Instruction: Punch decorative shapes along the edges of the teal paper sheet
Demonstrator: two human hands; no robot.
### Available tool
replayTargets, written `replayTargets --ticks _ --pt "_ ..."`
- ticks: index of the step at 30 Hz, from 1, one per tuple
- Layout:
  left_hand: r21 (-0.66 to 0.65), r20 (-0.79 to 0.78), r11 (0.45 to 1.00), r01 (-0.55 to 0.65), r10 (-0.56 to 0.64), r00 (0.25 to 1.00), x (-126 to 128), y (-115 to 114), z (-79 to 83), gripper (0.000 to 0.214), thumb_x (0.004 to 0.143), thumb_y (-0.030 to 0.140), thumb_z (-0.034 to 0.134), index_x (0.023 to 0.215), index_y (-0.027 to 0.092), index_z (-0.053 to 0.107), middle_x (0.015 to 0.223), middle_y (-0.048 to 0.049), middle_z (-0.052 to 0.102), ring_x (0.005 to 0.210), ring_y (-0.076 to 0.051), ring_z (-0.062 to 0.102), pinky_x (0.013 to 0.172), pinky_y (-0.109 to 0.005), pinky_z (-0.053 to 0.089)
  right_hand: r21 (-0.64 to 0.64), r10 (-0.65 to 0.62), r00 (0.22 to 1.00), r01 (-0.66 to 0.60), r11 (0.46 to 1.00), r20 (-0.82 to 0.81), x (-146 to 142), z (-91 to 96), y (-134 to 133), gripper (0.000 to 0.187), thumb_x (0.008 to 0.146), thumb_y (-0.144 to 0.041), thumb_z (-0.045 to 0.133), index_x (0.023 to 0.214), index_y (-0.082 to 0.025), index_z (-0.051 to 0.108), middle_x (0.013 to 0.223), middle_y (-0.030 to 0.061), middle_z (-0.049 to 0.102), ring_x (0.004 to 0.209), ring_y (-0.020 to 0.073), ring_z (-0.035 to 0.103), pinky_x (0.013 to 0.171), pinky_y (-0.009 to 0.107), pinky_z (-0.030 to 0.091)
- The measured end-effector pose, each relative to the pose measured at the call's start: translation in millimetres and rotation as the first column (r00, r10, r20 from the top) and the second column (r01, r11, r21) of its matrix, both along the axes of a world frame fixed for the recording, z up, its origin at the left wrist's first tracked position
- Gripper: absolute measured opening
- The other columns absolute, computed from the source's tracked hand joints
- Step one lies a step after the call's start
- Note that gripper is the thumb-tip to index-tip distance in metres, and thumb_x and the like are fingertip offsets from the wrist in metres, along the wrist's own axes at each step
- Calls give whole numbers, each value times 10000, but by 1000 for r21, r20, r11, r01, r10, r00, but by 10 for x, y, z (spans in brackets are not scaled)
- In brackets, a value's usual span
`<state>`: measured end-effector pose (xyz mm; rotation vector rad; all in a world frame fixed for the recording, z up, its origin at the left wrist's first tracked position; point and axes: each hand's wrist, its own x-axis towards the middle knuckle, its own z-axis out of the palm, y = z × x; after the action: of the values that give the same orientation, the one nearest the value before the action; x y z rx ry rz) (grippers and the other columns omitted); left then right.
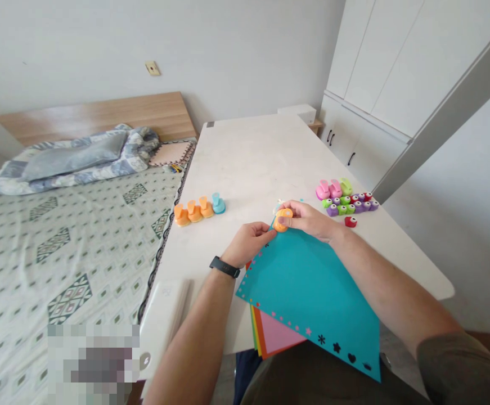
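My right hand [308,219] grips a small orange craft punch [282,220] over the top corner of a teal paper sheet [308,298]. My left hand [248,243] pinches that sheet close to the same corner, just beside the punch. Small punched shapes, including stars, a flower and a heart, run along the sheet's edges. Beneath it, pink, orange and other coloured sheets [278,337] stick out at the near side. A black band [224,266] circles my left wrist.
On the white table [248,157], orange punches [193,212] and a teal punch [218,203] stand left; pink, green and purple punches [346,197] and a red punch [350,221] stand right. A bed [59,270] lies beyond the left edge; white cabinets [367,95] stand right.
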<state>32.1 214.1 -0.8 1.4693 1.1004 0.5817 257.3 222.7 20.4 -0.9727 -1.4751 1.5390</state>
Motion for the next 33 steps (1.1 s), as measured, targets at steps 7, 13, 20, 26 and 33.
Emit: replayTargets --ticks 7,13,20,26,33 --pt "38 -5 999 -38 38 999 15 -18 16 427 834 599 698 873 174 702 703 8 637 551 -100 513 515 -223 410 -33 -17 997 15 999 -72 76 -133 29 415 832 -450 833 1132 -206 682 1001 35 725 869 185 642 772 316 482" --pt "66 -40 997 -46 49 998 -23 -71 0 445 864 621 652 878 177 697 666 27 594 517 -89 462 481 -221 362 -129 -53 993 40 991 -101 82 -173 52 446 791 -410 873 1167 -237 706 987 22 743 779 173 647 671 295 459" --pt "146 -71 988 -38 49 996 -11 -99 3 412 886 583 638 838 178 693 651 28 555 550 -96 454 496 -219 312 -181 -52 990 27 983 -135 49 -153 35 441 792 -402 876 1161 -225 713 969 31 750 761 168 653 638 285 451" --pt "210 -109 977 -40 64 992 1 -104 -25 397 894 560 625 830 177 707 663 12 584 578 -113 469 511 -232 306 -174 -42 990 18 985 -137 45 -180 48 415 807 -394 868 1154 -229 711 923 17 733 689 143 606 566 265 390" --pt "232 -113 972 -36 64 992 9 -114 -34 385 896 544 622 814 178 708 662 5 603 577 -120 472 520 -245 313 -174 -55 989 30 984 -138 22 -153 45 465 758 -360 904 1154 -216 709 983 35 746 760 163 640 636 280 444"
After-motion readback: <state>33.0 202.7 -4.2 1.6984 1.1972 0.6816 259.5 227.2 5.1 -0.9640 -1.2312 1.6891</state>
